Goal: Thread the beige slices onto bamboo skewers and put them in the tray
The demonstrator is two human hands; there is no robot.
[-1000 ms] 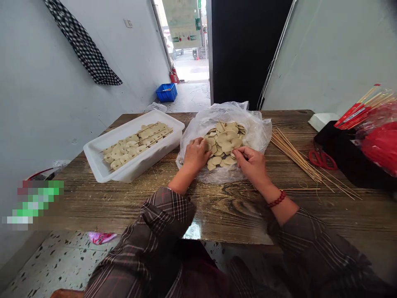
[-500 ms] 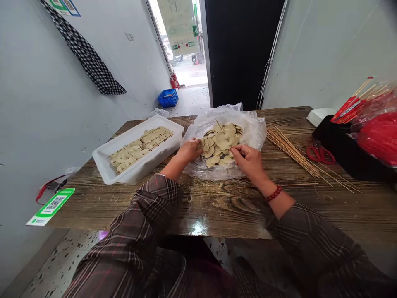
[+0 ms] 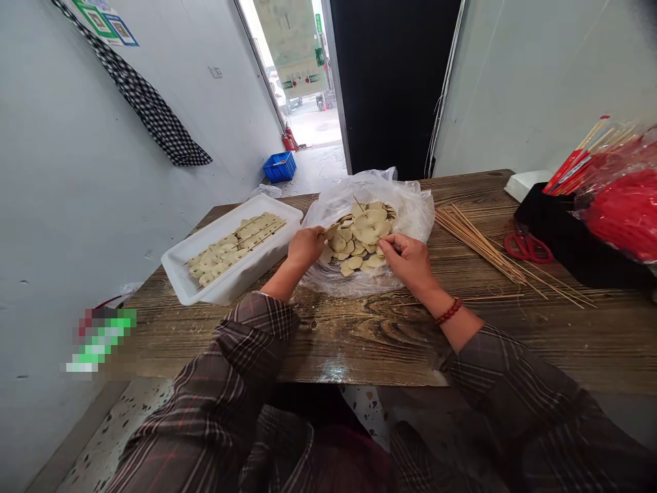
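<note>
A clear plastic bag (image 3: 328, 275) lies spread on the table with a heap of thin, round beige slices (image 3: 354, 262) in it. My left hand (image 3: 305, 248) is at the heap's left side, fingers pinched on a round beige slice (image 3: 331, 232). Opposite it, my right hand (image 3: 409, 257) grips the near end of a bamboo skewer, mostly hidden by the beige slices threaded on it (image 3: 373, 224). The skewer's thin tip (image 3: 357, 202) sticks out on the far side. Left of the bag, a white plastic tub (image 3: 233, 286) holds skewered slices (image 3: 230, 250).
Loose bamboo skewers (image 3: 477, 246) lie right of the bag, beside red-handled scissors (image 3: 528, 248). A black container (image 3: 562, 236) with red-wrapped sticks and a red plastic bundle (image 3: 623, 222) stands at the far right. The wooden table's front edge (image 3: 359, 383) runs before me.
My left hand has lifted slightly out of the heap and now pinches a slice at its fingertips. My right hand keeps the skewer in nearly the same place. The camera view has shifted slightly.
</note>
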